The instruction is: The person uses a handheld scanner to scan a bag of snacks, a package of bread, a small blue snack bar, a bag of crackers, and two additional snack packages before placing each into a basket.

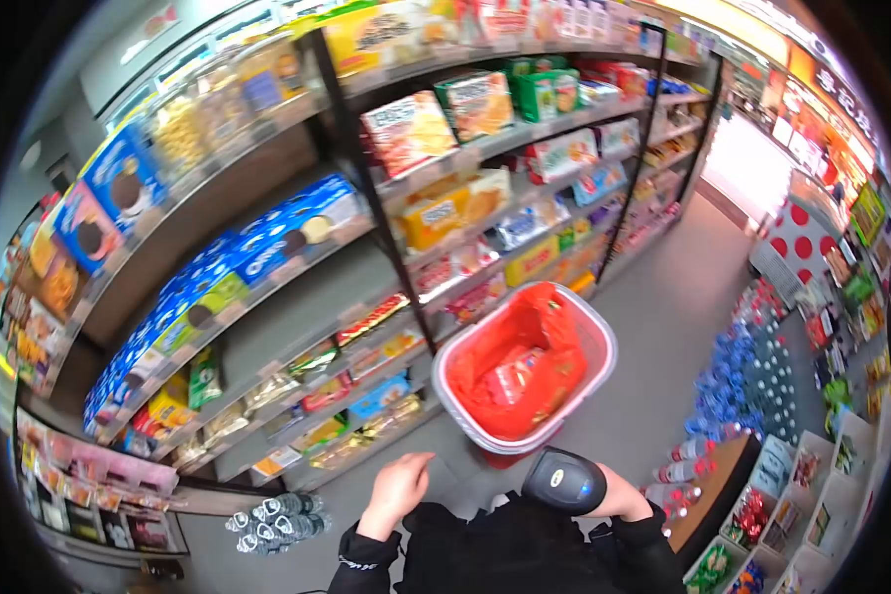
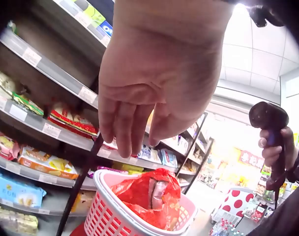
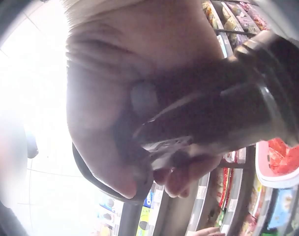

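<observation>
A black handheld barcode scanner [image 1: 564,482] is gripped in my right hand [image 1: 619,495]. In the left wrist view the fingers [image 2: 271,156] wrap round the handle of the scanner [image 2: 268,116]. The right wrist view shows the palm and curled fingers close around the dark scanner [image 3: 213,108]. My left hand [image 1: 398,487] hangs in the air with nothing in it, its fingers loosely bent in the left wrist view. Beyond both hands stands a pink and white basket [image 1: 444,401], lined with a red plastic bag [image 1: 559,327]. A small packet [image 1: 513,376] lies inside the bag.
Shelves of boxed and bagged snacks run along the left and front, with blue Oreo boxes [image 1: 297,223] on one. Bottled water packs [image 1: 277,522] stand on the floor at left. At right are blue bottles [image 1: 728,376], a polka-dot box [image 1: 797,243] and low bins [image 1: 752,505].
</observation>
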Available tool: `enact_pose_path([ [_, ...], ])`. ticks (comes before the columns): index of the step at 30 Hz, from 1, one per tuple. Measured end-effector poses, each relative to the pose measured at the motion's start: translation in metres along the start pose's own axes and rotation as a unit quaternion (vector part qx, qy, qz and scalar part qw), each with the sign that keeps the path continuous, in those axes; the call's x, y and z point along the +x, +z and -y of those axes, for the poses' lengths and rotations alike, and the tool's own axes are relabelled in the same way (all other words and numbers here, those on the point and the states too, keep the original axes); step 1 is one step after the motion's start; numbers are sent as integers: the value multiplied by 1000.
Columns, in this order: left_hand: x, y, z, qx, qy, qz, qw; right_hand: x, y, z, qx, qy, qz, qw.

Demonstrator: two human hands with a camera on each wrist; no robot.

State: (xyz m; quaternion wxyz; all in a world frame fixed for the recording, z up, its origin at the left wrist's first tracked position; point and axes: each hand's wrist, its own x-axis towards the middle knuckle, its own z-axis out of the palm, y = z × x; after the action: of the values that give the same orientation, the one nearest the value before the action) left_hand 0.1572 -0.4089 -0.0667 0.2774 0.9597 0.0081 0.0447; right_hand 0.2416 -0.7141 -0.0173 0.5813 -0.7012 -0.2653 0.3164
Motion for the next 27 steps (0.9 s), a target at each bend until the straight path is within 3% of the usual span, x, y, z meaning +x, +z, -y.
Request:
enact_pose_path([
  [10,13,21,-26,-22,24,28,999,-36,-16,-26,27,24,-82,996],
  [13,16,19,-19,-27,-9,66,997,-33,-11,-28,32,39,-90,995],
  [21,44,18,34,-67,-11,55,996,4,14,-3,39,64,-135,988],
  [27,63,-1,90,-109,-14,24,994,62,35,22,18,112,-113,987],
])
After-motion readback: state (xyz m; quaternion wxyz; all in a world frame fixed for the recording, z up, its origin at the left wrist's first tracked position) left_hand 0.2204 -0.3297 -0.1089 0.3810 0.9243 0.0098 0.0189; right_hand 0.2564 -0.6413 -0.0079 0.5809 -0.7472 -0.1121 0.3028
